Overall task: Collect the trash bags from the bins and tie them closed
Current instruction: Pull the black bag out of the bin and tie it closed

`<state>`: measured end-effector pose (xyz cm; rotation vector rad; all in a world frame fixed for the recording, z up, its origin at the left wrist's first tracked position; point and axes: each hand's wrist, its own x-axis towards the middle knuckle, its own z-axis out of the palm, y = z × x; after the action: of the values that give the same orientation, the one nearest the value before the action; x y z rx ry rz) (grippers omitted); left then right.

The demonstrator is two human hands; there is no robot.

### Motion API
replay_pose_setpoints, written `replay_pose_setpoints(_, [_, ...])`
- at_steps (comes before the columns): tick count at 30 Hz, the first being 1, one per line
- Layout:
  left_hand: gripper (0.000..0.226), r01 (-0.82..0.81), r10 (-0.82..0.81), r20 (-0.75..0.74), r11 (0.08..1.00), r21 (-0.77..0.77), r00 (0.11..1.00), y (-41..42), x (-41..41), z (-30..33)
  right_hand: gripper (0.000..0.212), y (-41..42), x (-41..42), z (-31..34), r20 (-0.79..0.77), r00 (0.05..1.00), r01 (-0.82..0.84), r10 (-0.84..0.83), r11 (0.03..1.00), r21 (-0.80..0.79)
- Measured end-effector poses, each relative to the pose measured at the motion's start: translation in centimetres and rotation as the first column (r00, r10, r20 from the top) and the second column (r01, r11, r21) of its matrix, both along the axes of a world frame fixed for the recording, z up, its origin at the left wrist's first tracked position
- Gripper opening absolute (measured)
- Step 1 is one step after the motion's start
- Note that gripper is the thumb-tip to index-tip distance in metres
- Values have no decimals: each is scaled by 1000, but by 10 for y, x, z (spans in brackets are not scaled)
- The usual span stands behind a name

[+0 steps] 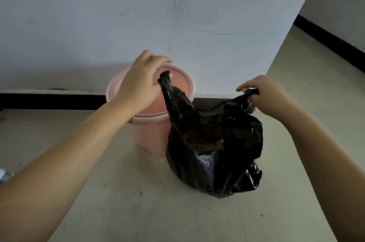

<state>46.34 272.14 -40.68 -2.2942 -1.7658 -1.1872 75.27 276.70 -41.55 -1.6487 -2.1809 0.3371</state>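
Observation:
A black trash bag [215,150] stands on the floor, its mouth open, with dark contents inside. My left hand [140,81] grips the bag's left handle, pulled up into a twisted strip. My right hand [264,97] pinches the right handle at about the same height. Behind the bag and to its left stands a pink round bin [150,133] against the wall; its inside looks bare, without a liner.
A white wall with a black skirting board [51,100] runs just behind the bin. The pale tiled floor [138,202] carries small specks of dirt. A corridor opens at the right past the wall corner. A grey object [5,176] shows at the left edge.

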Motion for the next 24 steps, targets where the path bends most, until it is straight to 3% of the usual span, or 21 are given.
replay_pose_setpoints(2, [25, -120, 129, 51, 982, -147, 990, 0, 0, 6, 29, -5, 1, 19, -143, 990, -23, 17, 999, -41])
replay_pose_setpoints(4, [2, -41, 116, 203, 940, -340, 972, 0, -1, 12, 21, -10, 8, 37, -189, 979, -111, 70, 969, -220])
replay_pose_setpoints(6, [19, 121, 65, 421, 908, -401, 905, -1, -1, 13, 7, -14, 19, 50, 84, 976, -154, 201, 908, -390])
replay_pose_setpoints(7, [24, 189, 35, 497, 900, -393, 867, -2, 0, 14, 11, -16, 24, 55, 211, 944, -139, 252, 888, -439])
replay_pose_setpoints(8, [27, 248, 9, 557, 890, -384, 831, -3, 1, 14, 19, -17, 28, 58, 238, 929, -146, 284, 871, -470])
replay_pose_setpoints(9, [29, 315, -17, 621, 872, -374, 784, -3, 2, 13, 27, -18, 29, 60, 148, 937, -207, 315, 846, -492])
replay_pose_setpoints(11, [32, 486, -17, 788, 796, -362, 615, -6, 9, 14, 51, -22, 24, 61, -293, 904, -420, 311, 773, -476])
replay_pose_setpoints(13, [30, 636, -11, 899, 710, -302, 439, -9, 15, 16, 47, -20, 13, 51, -707, 670, -603, 226, 722, -341])
replay_pose_setpoints(14, [27, 680, -25, 913, 675, -285, 408, -11, 19, 18, 36, -19, 6, 44, -820, 548, -639, 163, 714, -285])
replay_pose_setpoints(15, [24, 688, -64, 893, 663, -296, 446, -13, 23, 20, 27, -18, -1, 35, -881, 464, -648, 96, 715, -264])
replay_pose_setpoints(17, [19, 594, -194, 721, 723, -353, 665, -16, 30, 20, 37, -17, -13, 21, -908, 419, -671, 15, 679, -298])
replay_pose_setpoints(19, [18, 484, -296, 475, 804, -345, 829, -20, 38, 22, 67, -21, -23, 12, -849, 526, -684, 43, 614, -393])
replay_pose_setpoints(20, [18, 479, -334, 410, 815, -328, 849, -24, 44, 24, 63, -26, -29, 9, -768, 624, -672, 147, 602, -431])
replay_pose_setpoints(21, [18, 497, -372, 379, 806, -320, 847, -30, 50, 26, 44, -32, -37, 6, -654, 707, -650, 268, 610, -453])
replay_pose_setpoints(22, [19, 517, -411, 346, 795, -317, 843, -34, 57, 26, 19, -40, -49, 5, -542, 758, -627, 363, 635, -452])
replay_pose_setpoints(23, [19, 526, -448, 290, 790, -314, 846, -37, 65, 27, 9, -46, -61, 6, -470, 789, -599, 396, 668, -442])
replay_pose_setpoints(24, [18, 530, -473, 242, 789, -312, 847, -39, 72, 25, 22, -51, -71, 4, -438, 801, -585, 409, 691, -424])
